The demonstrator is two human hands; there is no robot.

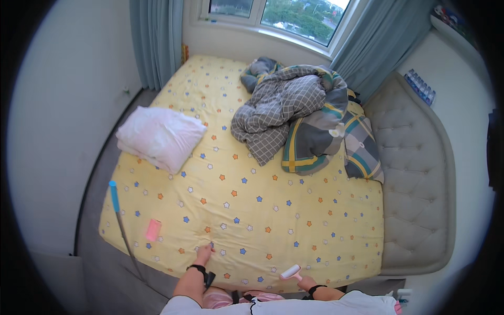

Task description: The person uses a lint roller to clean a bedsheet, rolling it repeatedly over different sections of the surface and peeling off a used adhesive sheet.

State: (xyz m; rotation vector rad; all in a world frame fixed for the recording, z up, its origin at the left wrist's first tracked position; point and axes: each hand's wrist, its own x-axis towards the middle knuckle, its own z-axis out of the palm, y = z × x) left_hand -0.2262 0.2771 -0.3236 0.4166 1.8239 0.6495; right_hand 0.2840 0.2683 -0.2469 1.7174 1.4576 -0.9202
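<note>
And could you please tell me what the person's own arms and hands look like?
The left hand and right hand are bare, as are the forearms. Each wrist wears a black band. A white top shows at the picture's lower edge.

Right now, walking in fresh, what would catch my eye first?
The big yellow star-printed sheet across the middle, with a rumpled grey checked quilt heaped at its upper right. To the right rises a tufted headboard. Near the bottom edge, the right hand's fingers hold a white roller with a pink handle.
</note>
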